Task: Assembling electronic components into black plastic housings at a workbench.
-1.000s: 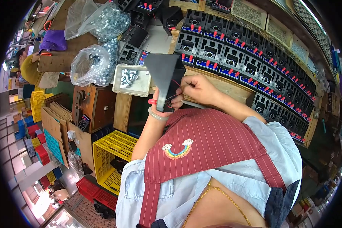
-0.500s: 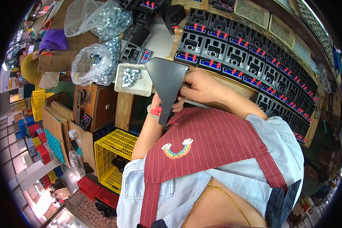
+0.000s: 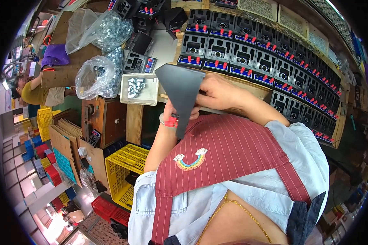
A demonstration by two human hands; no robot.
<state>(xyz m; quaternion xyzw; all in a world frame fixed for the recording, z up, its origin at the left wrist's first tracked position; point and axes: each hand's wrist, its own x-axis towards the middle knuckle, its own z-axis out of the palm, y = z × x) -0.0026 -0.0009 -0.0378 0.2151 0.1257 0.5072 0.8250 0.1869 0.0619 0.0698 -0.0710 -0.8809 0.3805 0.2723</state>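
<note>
We hold a dark grey plate [image 3: 180,92], wide at twelve o'clock and tapering toward six. Both hands grip it: left hand [image 3: 172,115] low, right hand [image 3: 218,93] at three o'clock.

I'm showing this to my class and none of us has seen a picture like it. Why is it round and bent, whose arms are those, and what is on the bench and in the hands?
A wide fisheye camera on a person's head looks down, so straight edges bend. Both arms are the wearer's own. The right hand grips a dark grey flat plastic piece; the left hand is mostly hidden behind it, touching its lower end. The workbench carries rows of black switch housings with red and blue parts, a tray of small metal nuts, and clear bags of metal parts. Another person works at the left.
</note>
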